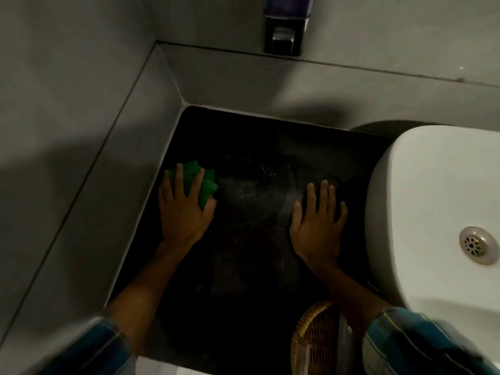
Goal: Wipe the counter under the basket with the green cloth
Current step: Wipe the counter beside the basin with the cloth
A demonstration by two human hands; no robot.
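The green cloth point(201, 181) is bunched on the black counter point(251, 239) close to the left wall. My left hand point(182, 209) lies flat on top of it, fingers spread over the cloth and pressing it down. My right hand point(319, 224) rests flat on the bare counter beside the basin, palm down, with nothing in it. The woven basket point(315, 339) stands at the counter's near edge, below my right forearm, only partly in view. A faint wet streak shows on the counter between my two hands.
A white washbasin point(438, 207) with a metal drain point(478, 244) fills the right side. Grey tiled walls point(81, 117) close in the counter at the left and back. A soap dispenser point(285, 25) hangs on the back wall.
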